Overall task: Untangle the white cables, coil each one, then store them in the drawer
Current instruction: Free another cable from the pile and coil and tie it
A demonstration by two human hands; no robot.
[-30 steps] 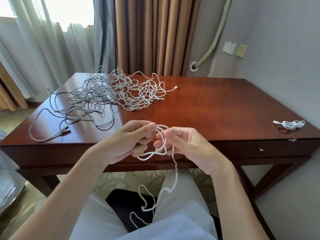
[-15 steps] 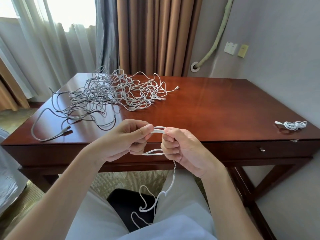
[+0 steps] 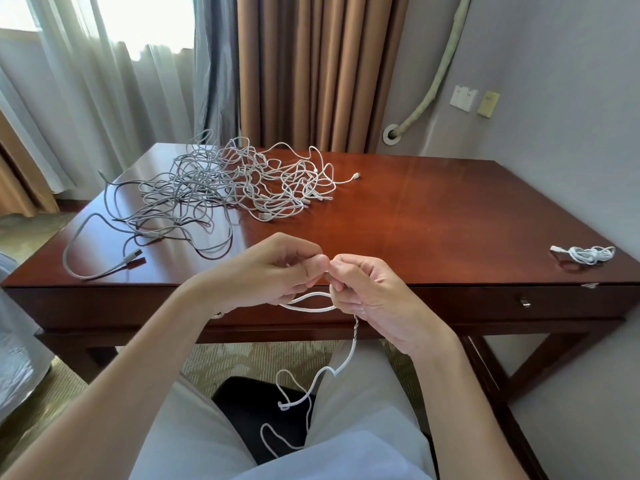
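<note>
Head view: both hands work in front of the desk (image 3: 433,216).
Left hand (image 3: 266,271): fingers pinch the white cable (image 3: 349,358).
Right hand (image 3: 370,296): pinches it too; tail hangs toward 6 o'clock.
Done: one coiled cable (image 3: 588,254) at 3 o'clock.
Left: tangled pile (image 3: 235,181) at 11 o'clock; drawer (image 3: 526,301) looks closed.

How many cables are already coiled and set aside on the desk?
1: a small coiled bundle lies near the desk's front right corner. Another cable is in both hands, uncoiled. More could be inside the closed drawer.
</note>
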